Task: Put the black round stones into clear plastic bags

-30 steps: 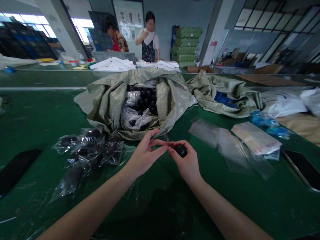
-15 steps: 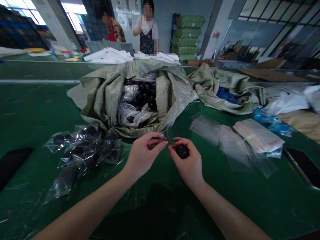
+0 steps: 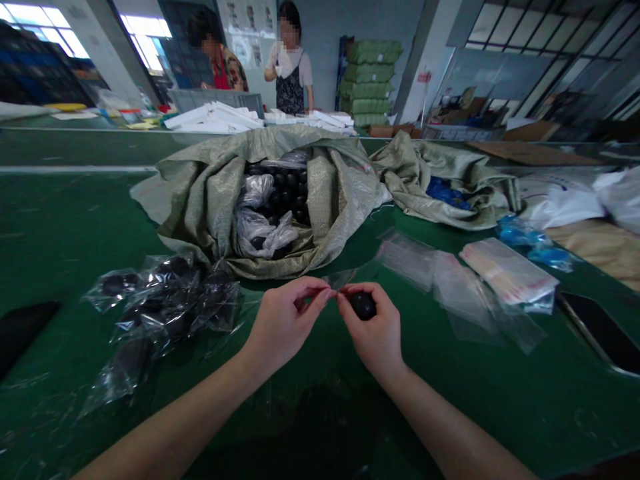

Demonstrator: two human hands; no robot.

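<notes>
My left hand [image 3: 287,317] pinches the edge of a clear plastic bag [image 3: 353,273] between thumb and fingers. Close beside it, my right hand [image 3: 375,333] curls around a black ball [image 3: 364,306], and its thumb and fingertip also meet at the bag's edge. The ball is outside the bag, against my right palm. Beyond my hands lies a large woven sack [image 3: 197,200], its mouth open on many black balls [image 3: 287,190] and some crumpled plastic. To the left is a pile of black balls in clear bags [image 3: 170,300].
Flat clear bags [image 3: 465,293] and a banded stack of them [image 3: 507,270] lie right, beside a phone [image 3: 600,330]. A second sack [image 3: 445,190] holds blue items. A dark object [image 3: 25,333] rests far left. Two people [image 3: 293,67] stand across the table [image 3: 75,213].
My fingertips have come closer together at the bag's edge, and the bag now stretches out to the right. The ball stays in my right hand. The whole view has shifted slightly.
</notes>
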